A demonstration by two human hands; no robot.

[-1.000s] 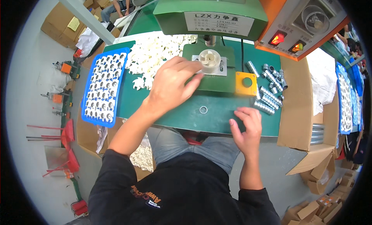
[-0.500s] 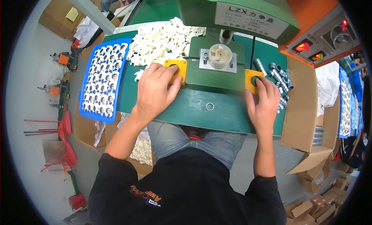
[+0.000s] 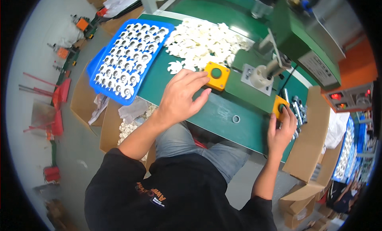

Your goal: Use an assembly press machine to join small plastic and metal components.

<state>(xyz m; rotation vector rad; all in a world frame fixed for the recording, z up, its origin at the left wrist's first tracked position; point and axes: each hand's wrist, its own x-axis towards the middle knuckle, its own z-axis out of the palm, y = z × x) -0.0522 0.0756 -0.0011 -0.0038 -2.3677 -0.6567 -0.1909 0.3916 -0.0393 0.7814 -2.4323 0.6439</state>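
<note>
My left hand point(image 3: 183, 95) holds nothing; its fingers reach to the left edge of the left yellow button box point(image 3: 223, 84), whose round green button shows uncovered. Beside the right yellow button box point(image 3: 277, 103) my right hand point(image 3: 282, 131) lies with fingers apart, the fingertips at its dark button. Between the boxes stands a green press point(image 3: 244, 88). A white bladed part point(image 3: 258, 76) sits on its metal plate point(image 3: 246, 74). The metal ram point(image 3: 274, 67) comes down at that part; whether it touches is unclear. A small metal ring point(image 3: 236, 119) lies on the green table in front.
A blue tray point(image 3: 140, 86) holds rows of white bladed parts with dark centres. Loose white parts point(image 3: 203, 42) are heaped behind the left box. Metal tube pieces point(image 3: 298, 111) lie at right, beside a cardboard box point(image 3: 308, 139). An orange control cabinet point(image 3: 354, 80) has lit red lamps.
The view has turned, shifting the table. My left hand has come off the left button to the box's edge. The ram is now down at the white part. My right hand stays by its button.
</note>
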